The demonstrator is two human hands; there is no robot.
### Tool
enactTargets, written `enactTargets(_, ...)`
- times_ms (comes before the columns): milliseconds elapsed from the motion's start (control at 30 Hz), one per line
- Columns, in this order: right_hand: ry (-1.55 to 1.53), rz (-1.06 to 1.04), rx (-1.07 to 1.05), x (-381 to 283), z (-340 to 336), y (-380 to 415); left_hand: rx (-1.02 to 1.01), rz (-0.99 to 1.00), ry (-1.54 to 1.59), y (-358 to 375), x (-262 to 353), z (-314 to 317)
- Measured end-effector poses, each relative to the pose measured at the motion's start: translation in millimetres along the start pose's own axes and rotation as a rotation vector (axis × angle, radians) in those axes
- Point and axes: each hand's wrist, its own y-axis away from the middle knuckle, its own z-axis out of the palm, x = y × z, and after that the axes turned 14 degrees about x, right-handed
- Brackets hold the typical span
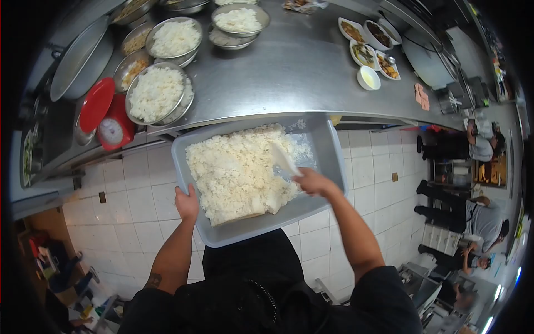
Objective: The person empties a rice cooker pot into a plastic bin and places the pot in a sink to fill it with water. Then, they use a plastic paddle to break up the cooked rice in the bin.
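Note:
A grey plastic tub (325, 149) full of cooked white rice (236, 170) rests against my body at the edge of a steel counter (300, 67). My left hand (187, 202) grips the tub's left rim. My right hand (312, 181) is inside the tub, closed on a white rice paddle (282, 158) whose blade lies on the rice near the bare right part of the tub.
Several steel bowls of rice (158, 93) stand on the counter's left, beside a red kitchen scale (113, 129) and a red plate (95, 103). Small dishes of food (367, 54) sit at the right. Other people (481, 146) are at work far right on the tiled floor.

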Motion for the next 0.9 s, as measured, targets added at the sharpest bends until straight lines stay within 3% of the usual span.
enactTargets(33,-0.093,0.094,-0.016,30.0,-22.4,-16.2,0.008,-0.019,0.001,-0.5,-0.7,-0.5)
enactTargets(133,0.094,0.122,0.079,78.5,-63.4,-54.5,-0.002,-0.042,-0.004,-3.1,2.2,-0.5)
enactTargets(233,0.146,0.182,0.126,117.0,-43.2,-112.7,-0.020,-0.059,0.068,-1.5,-0.9,-1.0)
enactTargets(300,0.174,-0.081,0.285,122.5,-2.1,-131.8,-0.015,-0.039,0.075,-2.1,0.6,-1.5)
enactTargets(367,0.313,-0.651,0.586,184.7,73.3,-187.6,-0.016,-0.039,0.071,-2.5,-3.5,0.1)
enactTargets(433,0.095,0.005,0.280,99.5,98.5,-123.9,-0.017,-0.033,0.089,-2.8,-1.6,2.0)
enactTargets(567,0.095,-0.069,0.264,57.8,128.0,-124.9,-0.015,-0.043,0.088,-5.2,-3.5,0.5)
enactTargets(633,0.205,-0.267,0.308,46.4,131.6,-129.8,-0.014,-0.039,0.075,-2.9,-4.0,2.4)
enactTargets(733,0.380,-0.397,0.400,43.5,140.5,-112.1,-0.022,-0.019,0.025,-5.7,-1.3,-1.7)
enactTargets(900,0.495,-0.349,0.269,-14.5,154.6,-25.8,-0.025,-0.027,0.024,-5.6,-5.6,2.4)
